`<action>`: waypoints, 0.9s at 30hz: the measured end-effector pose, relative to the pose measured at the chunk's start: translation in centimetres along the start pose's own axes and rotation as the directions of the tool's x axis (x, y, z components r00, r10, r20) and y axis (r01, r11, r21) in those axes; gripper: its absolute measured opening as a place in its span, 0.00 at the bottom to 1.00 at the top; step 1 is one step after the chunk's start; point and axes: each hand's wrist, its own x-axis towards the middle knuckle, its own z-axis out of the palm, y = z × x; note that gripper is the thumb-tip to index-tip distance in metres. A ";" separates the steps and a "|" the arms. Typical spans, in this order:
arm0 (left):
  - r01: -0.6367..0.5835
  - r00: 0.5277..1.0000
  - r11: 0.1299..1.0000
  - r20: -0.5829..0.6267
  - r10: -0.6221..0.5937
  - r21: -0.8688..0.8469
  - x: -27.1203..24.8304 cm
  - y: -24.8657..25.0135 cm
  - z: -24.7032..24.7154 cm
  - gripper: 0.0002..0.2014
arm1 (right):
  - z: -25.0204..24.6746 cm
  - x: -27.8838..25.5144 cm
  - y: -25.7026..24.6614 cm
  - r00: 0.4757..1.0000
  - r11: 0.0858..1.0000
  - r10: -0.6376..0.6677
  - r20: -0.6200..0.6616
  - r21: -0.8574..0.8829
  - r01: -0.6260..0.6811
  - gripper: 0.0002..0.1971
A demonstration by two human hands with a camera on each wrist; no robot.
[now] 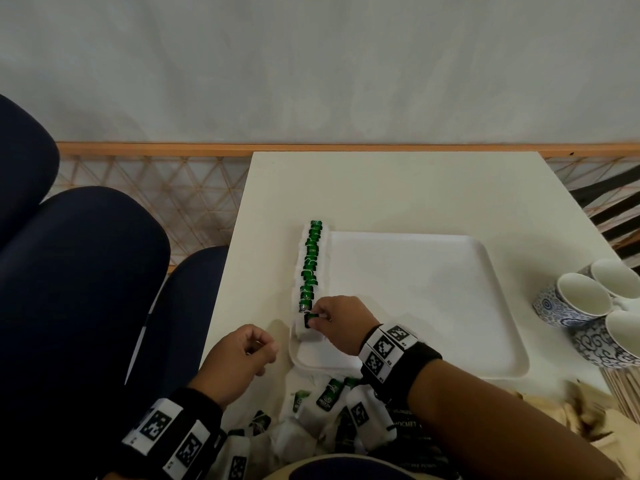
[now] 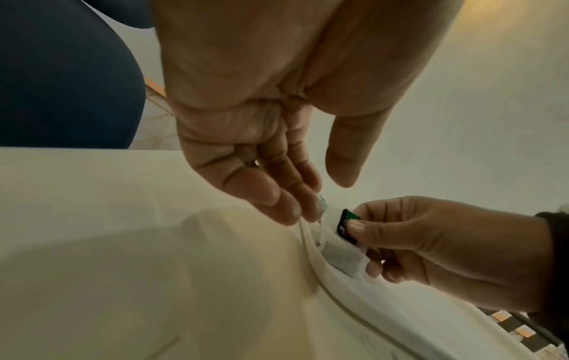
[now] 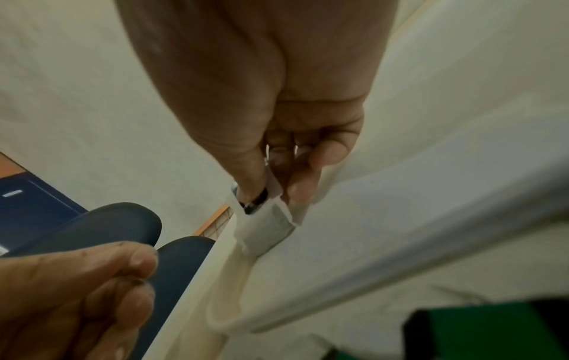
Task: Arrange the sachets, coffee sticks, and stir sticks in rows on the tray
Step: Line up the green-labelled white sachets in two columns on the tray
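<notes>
A white desk (image 1: 398,192) stands against a pale wall, with dark blue seats (image 1: 79,271) to its left and patterned cups (image 1: 585,306) at its right edge. On it lies a white tray (image 1: 433,306) with a row of green-labelled sachets (image 1: 311,265) along its left rim; more sachets are heaped (image 1: 329,410) before it. The right hand (image 1: 341,322) pinches a sachet (image 1: 310,327) at the row's near end, while the left hand (image 1: 235,362) hovers beside the tray, fingers loosely curled around nothing.

White sachets with green tags form a row (image 1: 311,263) along the white tray's (image 1: 502,306) left edge. One more sachet (image 1: 308,329) sits at its near end. Loose sachets (image 1: 329,410) lie heaped before the tray, perhaps overlapping.
</notes>
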 end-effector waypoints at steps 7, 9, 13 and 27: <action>0.009 1.000 1.000 -0.015 -0.008 0.013 -0.1 -0.5 -0.3 0.02 | 0.7 1.1 -0.3 0.996 0.997 0.074 -0.046 0.015 -0.073 0.07; 0.014 1.000 1.000 -0.014 -0.013 0.016 -0.1 -0.7 -0.4 0.03 | 0.8 1.1 -0.3 0.995 0.997 0.081 -0.061 -0.006 -0.081 0.08; 0.022 1.000 1.000 -0.019 -0.021 0.023 -0.4 -0.9 -0.6 0.03 | 0.9 0.4 -0.2 0.992 0.998 -0.010 -0.129 -0.056 0.002 0.16; 0.023 1.000 0.999 -0.019 -0.023 0.026 -0.7 -1.2 -0.9 0.04 | 2.1 0.6 0.6 0.980 0.965 -0.201 0.008 -0.173 0.199 0.08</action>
